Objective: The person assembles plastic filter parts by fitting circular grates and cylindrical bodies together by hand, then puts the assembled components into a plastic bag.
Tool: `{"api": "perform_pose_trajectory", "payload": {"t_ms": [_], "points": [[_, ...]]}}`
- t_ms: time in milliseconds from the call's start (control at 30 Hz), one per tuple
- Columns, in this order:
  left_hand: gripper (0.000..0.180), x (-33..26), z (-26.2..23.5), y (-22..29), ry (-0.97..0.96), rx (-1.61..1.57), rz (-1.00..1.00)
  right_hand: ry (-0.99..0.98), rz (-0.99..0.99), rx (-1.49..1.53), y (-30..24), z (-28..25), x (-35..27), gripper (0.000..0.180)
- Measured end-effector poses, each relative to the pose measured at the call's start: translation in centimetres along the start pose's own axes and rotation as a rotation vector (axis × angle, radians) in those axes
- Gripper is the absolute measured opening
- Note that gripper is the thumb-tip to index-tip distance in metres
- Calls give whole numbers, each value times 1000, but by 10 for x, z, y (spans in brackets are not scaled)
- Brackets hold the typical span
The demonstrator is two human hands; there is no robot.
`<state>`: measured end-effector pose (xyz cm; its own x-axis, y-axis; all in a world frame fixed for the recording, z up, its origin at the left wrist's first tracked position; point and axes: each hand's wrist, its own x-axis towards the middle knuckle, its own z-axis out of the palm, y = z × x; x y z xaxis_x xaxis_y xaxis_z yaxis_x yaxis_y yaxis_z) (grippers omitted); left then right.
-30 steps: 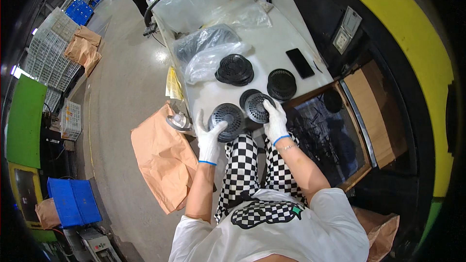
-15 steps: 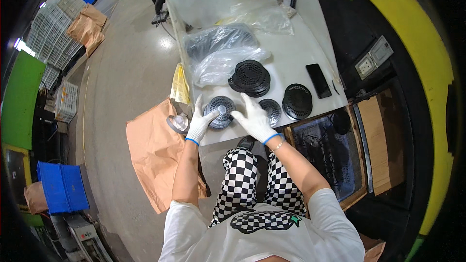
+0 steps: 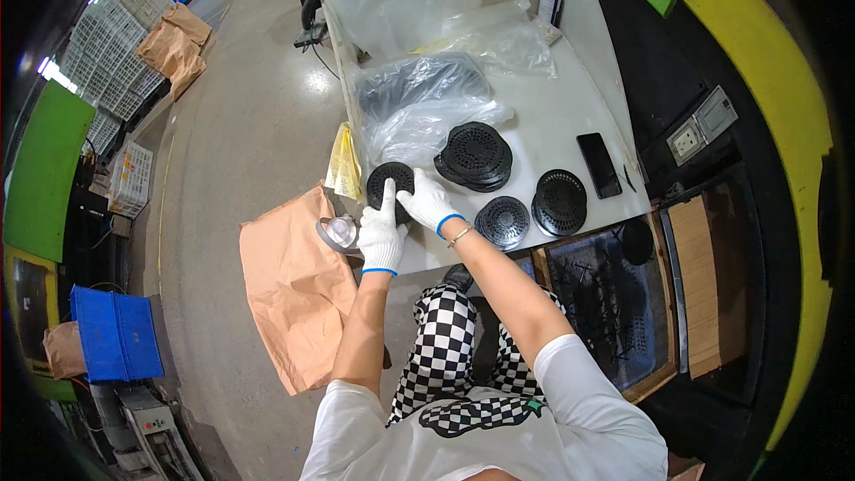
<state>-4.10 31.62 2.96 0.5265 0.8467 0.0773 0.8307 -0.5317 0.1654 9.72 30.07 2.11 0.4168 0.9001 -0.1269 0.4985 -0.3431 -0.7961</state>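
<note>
Both gloved hands now close on one round black grille (image 3: 392, 183) at the near left corner of the white surface (image 3: 570, 116), having moved leftward from the two grilles they rested on a second ago. The left hand (image 3: 383, 233) grips the disc's near edge with a finger pointing up across its face, while the right hand (image 3: 427, 202) clasps its right rim, so that the disc appears lifted or tilted off the surface; whether it has fully left it cannot be told. The shift suggests that the person has picked a single piece out of the row and is handling it alone.

Just right of the hands, a smaller black grille (image 3: 502, 222) lies flat near the front edge, with another grille (image 3: 560, 201) beside it and a stack of grilles (image 3: 475, 156) further back. A dark phone (image 3: 598, 165) lies near the right edge. Clear plastic bags (image 3: 419, 107) holding more dark parts cover the middle of the surface. A roll of tape (image 3: 339, 233) sits just left of the left hand, above a brown paper sack (image 3: 298, 289) on the floor.
</note>
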Motion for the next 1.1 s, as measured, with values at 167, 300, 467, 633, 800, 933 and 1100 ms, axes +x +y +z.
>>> {"api": "perform_pose_trajectory", "payload": {"t_ms": [167,300,467,633,800,933,1100], "points": [[104,-8,-15,-18,-30,93,-128,447,-449,-290,-32,-50,-29,31],[80,-50,-29,20,43,-593,-52,535,102,-183,21,-141,-10,55],[53,-54,3,42,-581,-1998,-635,-16,42,-54,87,-146,28,81],[28,-83,25,16,-372,-2245,-1071,-215,-38,4,84,-132,45,83],[19,-122,44,-2,-371,-2269,-1013,-537,-183,52,56,-122,46,79],[57,-127,27,16,-261,-2231,-1139,-622,-205,-28,48,-123,37,76],[73,-93,30,22,-612,-2263,-1084,-726,-359,-83,48,-97,33,75]]}}
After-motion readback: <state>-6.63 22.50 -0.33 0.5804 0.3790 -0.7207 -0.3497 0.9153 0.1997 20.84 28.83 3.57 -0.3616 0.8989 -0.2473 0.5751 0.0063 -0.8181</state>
